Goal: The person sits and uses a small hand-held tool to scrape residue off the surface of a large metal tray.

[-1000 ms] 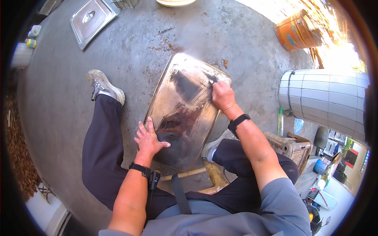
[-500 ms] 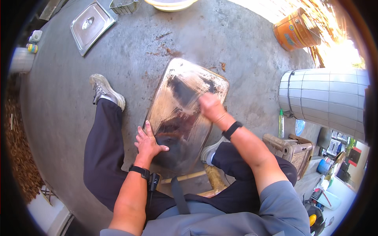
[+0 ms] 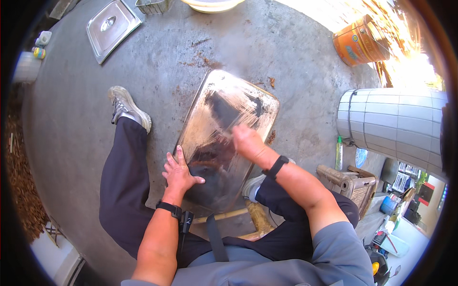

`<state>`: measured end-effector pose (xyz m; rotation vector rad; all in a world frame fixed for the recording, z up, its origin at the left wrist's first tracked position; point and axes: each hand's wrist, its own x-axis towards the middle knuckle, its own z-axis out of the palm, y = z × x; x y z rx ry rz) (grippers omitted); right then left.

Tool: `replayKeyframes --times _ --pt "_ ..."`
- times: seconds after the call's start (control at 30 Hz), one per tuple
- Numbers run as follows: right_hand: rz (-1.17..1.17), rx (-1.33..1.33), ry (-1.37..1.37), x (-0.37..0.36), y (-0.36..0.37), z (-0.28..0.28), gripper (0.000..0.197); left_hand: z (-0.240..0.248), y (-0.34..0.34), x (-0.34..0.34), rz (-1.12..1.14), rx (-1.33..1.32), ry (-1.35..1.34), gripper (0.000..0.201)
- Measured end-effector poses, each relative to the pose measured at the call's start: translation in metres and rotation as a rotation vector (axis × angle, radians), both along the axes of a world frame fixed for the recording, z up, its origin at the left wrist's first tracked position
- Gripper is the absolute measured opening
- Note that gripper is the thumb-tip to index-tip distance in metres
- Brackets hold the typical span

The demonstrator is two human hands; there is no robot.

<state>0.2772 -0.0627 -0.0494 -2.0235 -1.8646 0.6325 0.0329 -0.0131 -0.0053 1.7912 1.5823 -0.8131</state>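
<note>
Metal pan (image 3: 214, 143): rect, rounded corners, sooty w/ bright streaks, on/near the concrete floor (image 3: 296, 95) btwn L shoe (image 3: 129, 108) and R shoe (image 3: 252, 188). R shoe is close by its R edge, L shoe well apart. Near end sits by a bamboo frame (image 3: 260, 217); can't tell if touching.

Long axis runs away from the body, far end leaning R. L hand (image 3: 180, 175) is on the near part of the L edge, fingers spread wide, thumb over the face. R hand (image 3: 249, 142) is over the R half, approx mid-length, fingers curled; pan face lies under and fwd-L of them. Can't tell what's in the grip, if anything, or if it touches (blur). L is nearer the near end, R nearer the far end.

Further out: steel lid (image 3: 112, 35) and wire basket (image 3: 152, 6) far L, basin (image 3: 212, 5) top, orange bucket (image 3: 358, 43) far R, tiled column (image 3: 389, 124) R.
</note>
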Motion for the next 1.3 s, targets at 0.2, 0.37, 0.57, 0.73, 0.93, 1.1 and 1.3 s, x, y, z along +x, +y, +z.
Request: replayKeyframes --times 0.2,0.37,0.57,0.73,0.93,1.1,1.3 --pt "-0.339 0.107 -0.217 0.079 0.021 -0.001 0.01 -0.004 -0.001 0.004 -0.019 0.047 -0.092 0.144" --pt "0.007 0.111 -0.154 0.023 0.003 -0.011 0.014 -0.002 0.0 0.0 -0.006 0.028 -0.022 0.144" --pt "-0.134 0.148 -0.2 0.037 0.01 -0.001 0.013 -0.001 0.001 0.002 0.003 0.025 -0.076 0.148" --pt "-0.119 0.23 -0.173 0.049 0.01 -0.011 0.012 -0.002 0.002 0.005 0.015 0.006 -0.054 0.148" --pt "-0.119 0.241 -0.172 0.031 0.008 -0.01 0.007 0.0 0.001 0.003 0.006 0.029 -0.078 0.148" --pt "-0.111 0.247 -0.172 0.05 0.013 -0.013 0.009 -0.005 0.0 0.003 0.001 0.051 -0.076 0.143" --pt "-0.172 0.162 -0.182 0.044 0.01 -0.004 0.01 -0.003 0.002 0.002 0.002 0.055 -0.085 0.142"
